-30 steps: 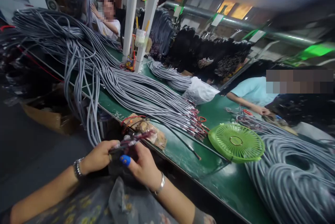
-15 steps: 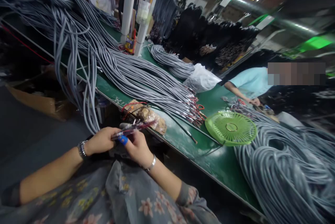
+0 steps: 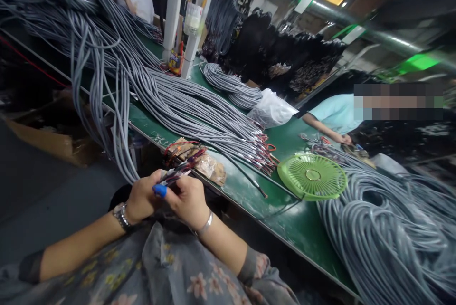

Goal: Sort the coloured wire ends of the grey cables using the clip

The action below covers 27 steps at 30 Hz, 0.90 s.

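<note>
Close in front of my body, my left hand (image 3: 145,196) is closed around the ends of several grey cables (image 3: 125,153) that hang down from the table. Beside it, my right hand (image 3: 188,200) grips the same bunch, its thumb wrapped in blue tape (image 3: 160,190) and pressed against it. Dark red and white wire ends (image 3: 185,165) stick out above both hands. Just beyond them, a wooden block with clear wrapping (image 3: 210,168) lies at the table's edge, with thin red and black wires around it. My fingertips are partly hidden.
A long bundle of grey cables (image 3: 199,108) lies across the green table (image 3: 245,195). A green fan (image 3: 312,176) stands near more coiled cables (image 3: 384,229). White posts (image 3: 174,15) rise behind. Two people work across the table; a cardboard box (image 3: 46,138) sits on the floor at left.
My left hand has moved right and closer to my right hand. The wire ends now point more upward. At the far left, the person in white has shifted, with an arm now visible.
</note>
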Each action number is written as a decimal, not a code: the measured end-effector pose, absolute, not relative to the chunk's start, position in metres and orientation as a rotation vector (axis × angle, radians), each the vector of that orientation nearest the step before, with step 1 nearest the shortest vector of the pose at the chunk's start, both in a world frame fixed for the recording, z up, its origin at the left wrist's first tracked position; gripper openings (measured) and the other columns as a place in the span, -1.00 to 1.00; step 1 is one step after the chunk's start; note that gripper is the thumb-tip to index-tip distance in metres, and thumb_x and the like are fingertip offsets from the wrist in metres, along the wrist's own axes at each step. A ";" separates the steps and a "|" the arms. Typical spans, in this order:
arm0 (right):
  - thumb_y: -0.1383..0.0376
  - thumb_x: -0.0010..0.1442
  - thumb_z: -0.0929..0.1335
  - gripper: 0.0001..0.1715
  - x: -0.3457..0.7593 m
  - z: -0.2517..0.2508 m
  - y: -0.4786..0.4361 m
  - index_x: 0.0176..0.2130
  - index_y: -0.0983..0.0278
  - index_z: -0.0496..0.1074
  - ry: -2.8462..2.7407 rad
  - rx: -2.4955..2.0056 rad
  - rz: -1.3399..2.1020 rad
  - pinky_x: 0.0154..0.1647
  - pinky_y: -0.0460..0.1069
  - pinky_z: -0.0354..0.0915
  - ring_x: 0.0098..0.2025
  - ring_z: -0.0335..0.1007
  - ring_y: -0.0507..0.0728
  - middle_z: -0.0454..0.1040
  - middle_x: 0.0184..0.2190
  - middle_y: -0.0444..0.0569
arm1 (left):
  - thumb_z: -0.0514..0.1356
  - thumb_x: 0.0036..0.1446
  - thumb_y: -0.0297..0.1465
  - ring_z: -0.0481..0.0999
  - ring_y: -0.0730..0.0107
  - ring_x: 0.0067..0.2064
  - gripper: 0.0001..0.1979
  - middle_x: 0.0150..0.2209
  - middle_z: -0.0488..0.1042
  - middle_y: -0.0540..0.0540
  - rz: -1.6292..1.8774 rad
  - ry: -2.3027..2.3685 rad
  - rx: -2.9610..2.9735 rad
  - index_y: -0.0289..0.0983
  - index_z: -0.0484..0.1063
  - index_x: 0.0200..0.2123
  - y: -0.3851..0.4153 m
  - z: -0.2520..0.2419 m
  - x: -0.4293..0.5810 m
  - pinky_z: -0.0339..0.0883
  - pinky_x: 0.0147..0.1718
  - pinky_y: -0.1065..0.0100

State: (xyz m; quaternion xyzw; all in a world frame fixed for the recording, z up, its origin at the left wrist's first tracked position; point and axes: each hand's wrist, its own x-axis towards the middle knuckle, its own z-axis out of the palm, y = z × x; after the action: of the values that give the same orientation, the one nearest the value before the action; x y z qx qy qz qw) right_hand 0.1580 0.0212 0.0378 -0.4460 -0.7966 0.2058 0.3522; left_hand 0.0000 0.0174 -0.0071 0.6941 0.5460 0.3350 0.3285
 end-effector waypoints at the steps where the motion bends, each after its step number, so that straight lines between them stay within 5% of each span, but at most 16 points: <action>1: -0.06 0.27 0.33 -0.50 0.158 0.039 0.021 -0.49 0.24 0.42 -2.049 -1.147 0.497 -0.50 -0.09 0.17 -0.57 0.24 0.02 0.44 -0.60 -0.07 | 0.20 0.05 -0.23 0.57 0.14 -0.37 -0.78 -0.44 0.55 -0.07 0.890 1.469 1.859 -0.18 0.41 -0.24 0.016 -0.007 0.003 0.30 -0.41 0.30; 10: 0.15 0.24 0.33 -0.62 0.167 0.038 0.013 -0.56 0.23 0.31 -1.996 -1.024 0.544 -0.59 -0.09 0.09 -0.62 0.12 -0.01 0.30 -0.66 -0.15 | 0.12 0.05 -0.37 0.56 0.24 -0.29 -0.86 -0.35 0.59 -0.02 0.886 1.250 1.804 -0.19 0.44 -0.29 0.018 0.002 0.000 0.35 -0.27 0.32; 19: 0.12 0.29 0.34 -0.70 0.156 0.054 0.028 -0.08 0.25 0.43 -1.902 -0.941 0.810 -0.37 -0.06 0.37 -0.42 0.39 0.06 0.54 -0.31 -0.03 | 0.17 0.04 0.23 0.26 0.45 -0.51 -0.39 -0.58 0.31 0.06 0.787 0.949 1.505 -0.26 0.36 -0.47 0.015 -0.007 -0.050 0.26 -0.50 0.42; 24: 0.14 0.38 0.26 -0.71 0.146 0.050 0.030 -0.27 0.24 0.44 -2.016 -0.826 0.770 -0.24 -0.04 0.38 -0.33 0.40 0.09 0.48 -0.38 -0.04 | 0.09 -0.04 0.35 0.28 0.43 -0.48 -0.25 -0.54 0.36 0.04 0.825 0.883 1.589 -0.29 0.44 -0.43 0.014 -0.005 -0.051 0.32 -0.44 0.41; 27: 0.08 0.37 0.28 -0.69 0.149 0.040 0.027 -0.22 0.24 0.46 -2.059 -0.782 0.797 -0.19 -0.02 0.40 -0.27 0.43 0.11 0.51 -0.34 -0.02 | 0.07 -0.02 0.34 0.42 0.32 -0.35 -0.21 -0.40 0.52 -0.05 0.866 0.841 1.618 -0.32 0.53 -0.33 0.015 -0.005 -0.044 0.42 -0.28 0.34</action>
State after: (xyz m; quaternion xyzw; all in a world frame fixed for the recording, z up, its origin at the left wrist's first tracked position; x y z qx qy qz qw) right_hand 0.1490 0.0266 0.0404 -0.3075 -0.8098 0.3135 0.3892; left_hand -0.0442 0.0147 -0.0050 0.6785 0.3528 0.3630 0.5324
